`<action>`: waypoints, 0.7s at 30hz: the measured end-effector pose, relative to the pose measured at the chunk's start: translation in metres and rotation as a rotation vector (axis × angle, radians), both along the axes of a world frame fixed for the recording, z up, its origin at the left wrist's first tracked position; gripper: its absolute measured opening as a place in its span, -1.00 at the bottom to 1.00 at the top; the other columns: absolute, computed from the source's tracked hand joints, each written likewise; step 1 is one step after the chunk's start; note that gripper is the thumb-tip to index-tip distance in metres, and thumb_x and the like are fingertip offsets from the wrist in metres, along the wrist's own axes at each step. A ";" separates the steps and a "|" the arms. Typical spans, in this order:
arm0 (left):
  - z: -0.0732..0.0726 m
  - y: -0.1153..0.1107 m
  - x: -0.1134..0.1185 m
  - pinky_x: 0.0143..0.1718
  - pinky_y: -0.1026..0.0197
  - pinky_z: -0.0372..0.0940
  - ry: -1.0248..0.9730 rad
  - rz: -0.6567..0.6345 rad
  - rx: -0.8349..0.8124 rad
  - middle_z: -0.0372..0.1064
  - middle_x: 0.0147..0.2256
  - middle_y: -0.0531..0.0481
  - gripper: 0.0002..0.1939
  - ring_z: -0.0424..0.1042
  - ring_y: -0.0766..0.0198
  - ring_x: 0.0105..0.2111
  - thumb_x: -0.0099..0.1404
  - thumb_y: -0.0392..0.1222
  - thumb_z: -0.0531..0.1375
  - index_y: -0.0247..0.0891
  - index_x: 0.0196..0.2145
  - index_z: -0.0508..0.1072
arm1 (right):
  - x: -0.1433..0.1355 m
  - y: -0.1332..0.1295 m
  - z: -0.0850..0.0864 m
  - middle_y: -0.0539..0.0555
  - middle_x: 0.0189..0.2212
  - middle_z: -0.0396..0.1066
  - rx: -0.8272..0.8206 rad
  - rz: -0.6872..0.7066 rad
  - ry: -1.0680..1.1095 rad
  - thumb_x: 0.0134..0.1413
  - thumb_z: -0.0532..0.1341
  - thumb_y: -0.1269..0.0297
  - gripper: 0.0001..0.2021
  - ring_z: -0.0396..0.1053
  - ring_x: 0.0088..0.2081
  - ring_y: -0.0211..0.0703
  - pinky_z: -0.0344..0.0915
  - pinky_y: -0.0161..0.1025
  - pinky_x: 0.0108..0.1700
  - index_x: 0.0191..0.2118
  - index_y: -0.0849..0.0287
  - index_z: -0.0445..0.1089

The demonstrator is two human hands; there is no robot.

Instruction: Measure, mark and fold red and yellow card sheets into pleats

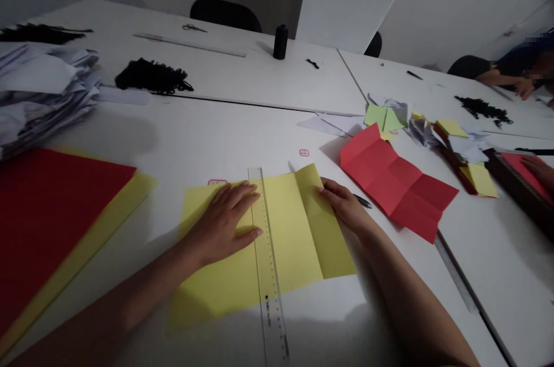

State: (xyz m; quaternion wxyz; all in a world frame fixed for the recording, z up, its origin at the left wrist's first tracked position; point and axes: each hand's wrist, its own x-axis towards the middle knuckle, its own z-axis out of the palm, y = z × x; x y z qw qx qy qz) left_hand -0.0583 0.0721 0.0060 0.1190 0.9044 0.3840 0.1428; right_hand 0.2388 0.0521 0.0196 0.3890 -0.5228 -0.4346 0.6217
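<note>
A yellow sheet of paper [285,223] lies in front of me, its right part creased and raised a little. Across it runs a clear ruler [269,257], lengthwise toward me. My left hand [229,214] lies flat with fingers spread, fingertips on the ruler's left edge and palm over the paper. At the far right edge of the sheet, my right hand [341,202] pinches the yellow paper between thumb and fingers. A dark pen [362,201] lies just beyond that hand. To the right sits a red sheet [396,179] with several fold creases.
Red and yellow sheets [64,211] are stacked at left, below a pile of crumpled white paper [38,90]. Black yarn [151,75], a black bottle [281,42], scissors [194,27] and a long ruler [190,44] lie farther back. Another person's hand [539,173] rests on red paper at right.
</note>
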 end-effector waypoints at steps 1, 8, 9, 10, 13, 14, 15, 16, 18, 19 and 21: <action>0.000 0.000 0.000 0.28 -0.15 -0.06 -0.002 0.000 0.003 0.13 0.21 -0.13 -0.45 0.08 0.00 0.24 0.26 0.03 0.16 -0.18 0.14 0.20 | 0.000 0.000 0.000 -0.03 -0.30 0.44 -0.002 0.003 0.000 0.13 0.19 0.01 -0.75 0.40 -0.35 -0.17 0.31 -0.24 -0.27 -0.14 0.00 0.39; -0.001 -0.002 0.000 0.29 -0.14 -0.07 0.023 -0.011 0.021 0.11 0.21 -0.14 -0.45 0.05 0.03 0.26 0.28 0.02 0.15 -0.22 0.15 0.18 | 0.001 0.000 -0.004 -0.03 -0.31 0.44 0.011 -0.003 0.004 0.12 0.21 0.02 -0.69 0.39 -0.37 -0.18 0.29 -0.27 -0.32 -0.06 0.01 0.39; -0.001 -0.002 0.000 0.29 -0.14 -0.08 0.021 -0.012 0.022 0.11 0.21 -0.15 -0.45 0.05 0.03 0.26 0.28 0.01 0.15 -0.23 0.15 0.18 | 0.001 0.001 -0.006 -0.03 -0.31 0.44 0.011 -0.005 0.010 0.12 0.21 0.03 -0.69 0.39 -0.37 -0.18 0.28 -0.28 -0.34 -0.06 0.01 0.39; -0.001 -0.001 0.000 0.29 -0.14 -0.08 0.017 -0.015 0.022 0.11 0.21 -0.15 -0.45 0.05 0.03 0.25 0.28 0.02 0.15 -0.23 0.15 0.18 | 0.002 0.001 -0.007 -0.03 -0.32 0.44 0.010 -0.007 0.015 0.11 0.21 0.03 -0.69 0.39 -0.39 -0.19 0.27 -0.29 -0.36 -0.06 0.01 0.39; -0.001 -0.001 0.001 0.29 -0.14 -0.08 0.009 -0.022 0.023 0.12 0.21 -0.15 -0.44 0.04 0.02 0.26 0.28 0.02 0.16 -0.23 0.16 0.18 | 0.004 0.002 -0.009 -0.02 -0.32 0.45 -0.001 -0.008 0.022 0.10 0.22 0.02 -0.68 0.38 -0.41 -0.21 0.28 -0.28 -0.36 -0.07 0.03 0.39; -0.001 0.000 0.002 0.29 -0.14 -0.08 0.007 -0.023 0.023 0.12 0.21 -0.15 -0.44 0.04 0.03 0.26 0.28 0.03 0.16 -0.23 0.16 0.18 | 0.005 0.001 -0.009 -0.02 -0.32 0.45 -0.001 -0.010 0.021 0.10 0.22 0.02 -0.68 0.38 -0.41 -0.21 0.28 -0.28 -0.36 -0.07 0.03 0.39; -0.002 0.000 0.002 0.29 -0.13 -0.08 0.007 -0.023 0.023 0.12 0.21 -0.15 -0.44 0.04 0.03 0.26 0.28 0.03 0.16 -0.23 0.16 0.18 | 0.005 0.001 -0.009 -0.02 -0.32 0.45 0.000 -0.013 0.020 0.10 0.23 0.03 -0.69 0.38 -0.41 -0.21 0.28 -0.28 -0.36 -0.09 0.04 0.39; -0.002 0.000 0.003 0.29 -0.13 -0.08 0.006 -0.024 0.023 0.12 0.21 -0.15 -0.44 0.04 0.03 0.26 0.28 0.03 0.16 -0.23 0.16 0.18 | 0.006 0.001 -0.009 -0.02 -0.33 0.45 0.003 -0.016 0.021 0.09 0.23 0.03 -0.70 0.38 -0.41 -0.22 0.28 -0.29 -0.36 -0.10 0.04 0.39; -0.002 0.001 0.005 0.29 -0.14 -0.09 0.002 -0.027 0.019 0.12 0.21 -0.15 -0.44 0.04 0.03 0.26 0.28 0.04 0.16 -0.23 0.15 0.18 | 0.007 0.001 -0.009 -0.03 -0.35 0.45 0.006 -0.026 0.027 0.08 0.24 0.04 -0.71 0.38 -0.42 -0.23 0.27 -0.30 -0.38 -0.11 0.05 0.40; -0.002 0.001 0.005 0.29 -0.13 -0.09 0.000 -0.030 0.016 0.12 0.20 -0.16 -0.44 0.03 0.03 0.26 0.28 0.04 0.15 -0.24 0.15 0.18 | 0.007 0.001 -0.010 -0.03 -0.34 0.45 0.005 -0.029 0.035 0.08 0.25 0.05 -0.71 0.38 -0.42 -0.23 0.27 -0.31 -0.38 -0.11 0.05 0.40; -0.002 0.001 0.006 0.29 -0.13 -0.09 -0.005 -0.034 0.012 0.12 0.20 -0.16 -0.44 0.03 0.03 0.26 0.28 0.04 0.14 -0.25 0.15 0.19 | 0.008 0.002 -0.010 -0.03 -0.33 0.46 0.007 -0.027 0.053 0.08 0.25 0.06 -0.71 0.38 -0.43 -0.24 0.27 -0.31 -0.38 -0.10 0.04 0.40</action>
